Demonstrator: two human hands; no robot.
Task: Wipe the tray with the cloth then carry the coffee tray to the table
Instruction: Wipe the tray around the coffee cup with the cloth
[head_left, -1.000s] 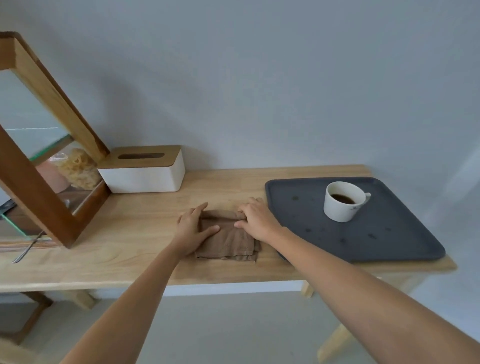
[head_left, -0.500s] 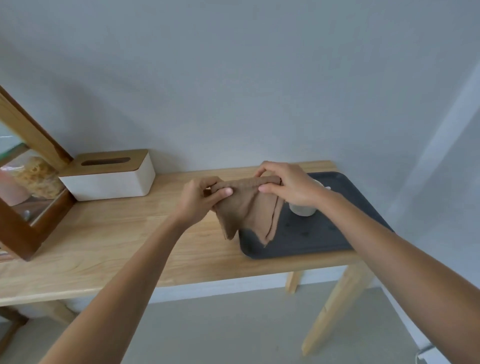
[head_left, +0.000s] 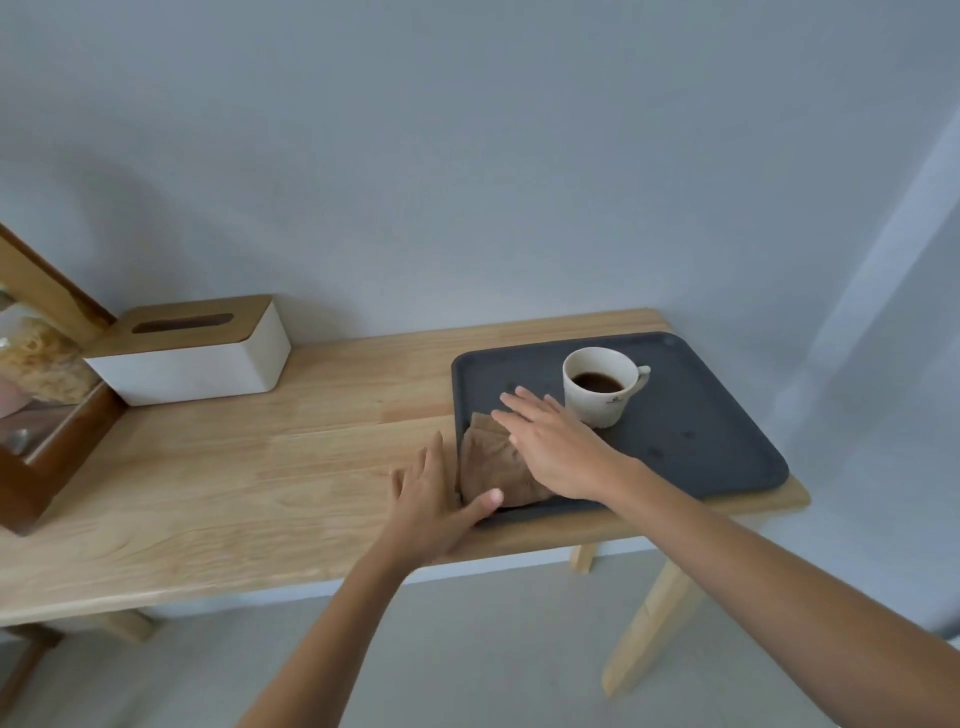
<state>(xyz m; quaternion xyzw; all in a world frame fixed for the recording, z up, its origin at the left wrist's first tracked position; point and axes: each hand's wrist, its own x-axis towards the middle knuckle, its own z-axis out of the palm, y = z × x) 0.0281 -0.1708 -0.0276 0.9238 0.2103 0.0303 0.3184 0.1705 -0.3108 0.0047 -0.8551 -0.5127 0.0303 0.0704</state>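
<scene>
A dark grey tray (head_left: 704, 415) lies at the right end of the wooden table (head_left: 249, 467), with small dark spots on its surface. A white cup (head_left: 597, 397) with coffee in it stands on the tray, toward the back. A brown cloth (head_left: 491, 470) lies crumpled on the tray's near-left corner. My right hand (head_left: 558, 447) rests flat on the cloth, fingers spread and reaching toward the cup. My left hand (head_left: 431, 506) lies open on the table against the tray's left front corner, its thumb at the rim beside the cloth.
A white tissue box (head_left: 192, 364) with a wooden lid stands at the back left against the wall. A wood-framed mirror (head_left: 47, 441) leans at the far left. The tray's right edge reaches the table's end; the floor is below.
Both hands held the cloth up over the tray's left edge; now the cloth lies on the tray under my right hand, and my left hand has let go and dropped to the table.
</scene>
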